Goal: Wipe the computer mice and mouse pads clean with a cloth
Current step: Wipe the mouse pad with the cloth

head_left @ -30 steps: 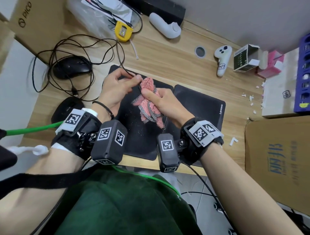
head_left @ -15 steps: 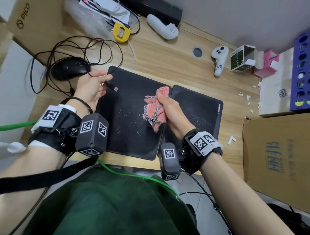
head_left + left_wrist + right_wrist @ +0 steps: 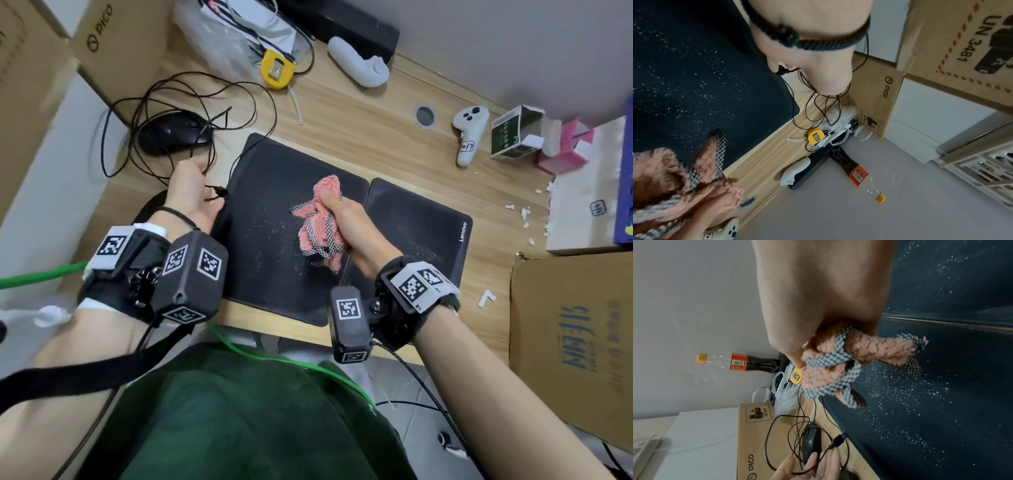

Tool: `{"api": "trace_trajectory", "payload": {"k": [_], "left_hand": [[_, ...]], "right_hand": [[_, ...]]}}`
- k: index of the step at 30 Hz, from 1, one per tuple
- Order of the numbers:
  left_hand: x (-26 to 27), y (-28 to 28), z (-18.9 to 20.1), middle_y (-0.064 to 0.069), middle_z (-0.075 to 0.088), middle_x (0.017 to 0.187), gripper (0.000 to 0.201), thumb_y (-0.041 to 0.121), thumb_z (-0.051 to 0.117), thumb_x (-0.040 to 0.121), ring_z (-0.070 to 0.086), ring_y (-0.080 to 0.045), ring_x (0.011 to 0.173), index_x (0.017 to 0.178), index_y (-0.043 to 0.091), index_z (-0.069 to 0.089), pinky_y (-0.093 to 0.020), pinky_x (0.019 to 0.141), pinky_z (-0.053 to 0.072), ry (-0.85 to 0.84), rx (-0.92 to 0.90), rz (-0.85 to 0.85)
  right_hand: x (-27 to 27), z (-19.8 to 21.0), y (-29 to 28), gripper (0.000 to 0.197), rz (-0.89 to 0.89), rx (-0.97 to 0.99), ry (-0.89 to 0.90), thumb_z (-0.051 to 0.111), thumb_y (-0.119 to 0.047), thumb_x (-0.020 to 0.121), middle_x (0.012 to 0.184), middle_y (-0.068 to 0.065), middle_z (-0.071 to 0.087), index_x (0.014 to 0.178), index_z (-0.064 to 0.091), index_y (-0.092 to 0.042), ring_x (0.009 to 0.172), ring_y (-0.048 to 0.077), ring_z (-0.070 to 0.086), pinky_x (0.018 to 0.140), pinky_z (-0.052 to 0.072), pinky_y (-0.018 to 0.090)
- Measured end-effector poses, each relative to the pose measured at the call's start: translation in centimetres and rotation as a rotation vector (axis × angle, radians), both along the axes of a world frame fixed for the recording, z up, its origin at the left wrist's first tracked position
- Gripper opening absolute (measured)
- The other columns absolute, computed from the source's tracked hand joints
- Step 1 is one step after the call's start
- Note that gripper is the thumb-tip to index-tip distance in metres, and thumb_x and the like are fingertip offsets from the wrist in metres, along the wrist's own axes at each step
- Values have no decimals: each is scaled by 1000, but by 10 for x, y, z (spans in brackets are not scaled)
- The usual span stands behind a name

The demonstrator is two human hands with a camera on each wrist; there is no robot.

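Two black mouse pads lie side by side, the left pad (image 3: pixel 270 267) and the right pad (image 3: pixel 411 222), both dusted with white specks. My right hand (image 3: pixel 346 222) grips a bunched pink cloth (image 3: pixel 317 226) with checked trim, held over the left pad by the seam between the pads. At the left pad's left edge, my left hand (image 3: pixel 191 195) holds the mouse cable near its USB plug (image 3: pixel 219 191). The wired black mouse (image 3: pixel 171 133) sits beyond that hand among cable loops. A second black mouse (image 3: pixel 147 212) is partly hidden by my left wrist.
A yellow tape measure (image 3: pixel 275 68), two white controllers (image 3: pixel 358 65) (image 3: pixel 467 130) and small boxes (image 3: pixel 513 137) lie along the back of the desk. Cardboard boxes stand at the left (image 3: pixel 113 51) and right (image 3: pixel 575 342). White crumbs (image 3: pixel 524 212) dot the desk's right side.
My left hand let go of the cloth and carried the cable's plug left to the pad's edge. My right hand moved the cloth right, toward the seam between the pads.
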State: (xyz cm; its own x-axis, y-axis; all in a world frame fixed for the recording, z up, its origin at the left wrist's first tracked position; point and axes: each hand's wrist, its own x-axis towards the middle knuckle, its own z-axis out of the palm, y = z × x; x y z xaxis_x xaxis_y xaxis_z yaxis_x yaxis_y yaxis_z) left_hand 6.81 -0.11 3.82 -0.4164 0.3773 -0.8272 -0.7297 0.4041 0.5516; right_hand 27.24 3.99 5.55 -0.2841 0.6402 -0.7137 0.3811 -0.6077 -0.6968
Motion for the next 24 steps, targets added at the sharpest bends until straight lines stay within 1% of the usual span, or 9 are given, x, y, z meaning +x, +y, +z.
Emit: {"api": "trace_trajectory", "payload": {"k": [2,5,8,11,14,17,20,22,24], "left_hand": [[-8,-2,-3,3,66,87,21,33,40,99,56,-8,74,100,20,56,-22,62,47,53,-21,45],[-25,-6,-4,-1,51,125,34,44,40,97,51,-12,99,120,20,50,-20,66,43,129,-121,118],[-33,-9,-1,1,50,104,18,35,46,96,48,-8,80,88,19,49,-16,64,43,107,-133,247],[-28,-7,-5,-1,47,88,11,24,50,95,48,-11,77,94,14,50,-21,65,50,2,-10,261],[-9,0,-10,3,43,66,19,22,45,95,50,-15,70,78,17,44,-26,73,50,-91,87,50],[7,7,-15,5,57,72,18,23,43,94,57,-16,79,79,20,50,-27,84,46,-62,56,-167],[14,13,-25,8,61,82,20,23,42,93,52,-12,83,77,23,54,-25,86,38,74,-38,-295],[11,12,-35,8,63,66,16,21,47,86,53,-13,71,71,21,52,-20,69,43,99,-93,-295],[0,11,-75,-1,68,86,23,30,58,66,65,-23,83,85,17,61,-25,73,52,157,-149,-341]], "right_hand": [[0,0,1,34,-1,4,7,50,-36,96,77,7,72,95,68,-7,69,19,66,82,51,34],[1,-1,2,37,-8,16,12,50,-36,96,75,5,72,96,70,-5,68,18,67,82,51,33],[1,-5,2,41,-39,21,8,51,-36,96,84,7,73,109,66,0,73,18,69,85,52,34],[1,-7,0,48,-83,5,-4,55,-42,91,99,8,72,121,57,-3,85,19,70,90,53,36],[5,-6,-2,78,-132,-35,0,64,-52,74,114,11,67,133,46,-4,95,21,68,93,52,39],[15,-9,-2,96,-191,-36,11,69,-51,57,126,17,58,135,39,-3,103,26,66,95,52,45],[29,-3,-5,89,-237,-73,40,70,-39,61,135,21,50,135,35,-4,103,25,66,84,57,40],[41,-1,-8,69,-205,-90,43,65,-32,77,133,18,52,133,33,-8,99,21,65,82,55,37],[55,-5,-9,42,-151,-93,24,55,-27,93,130,15,56,128,37,-12,98,19,63,83,53,36]]}}
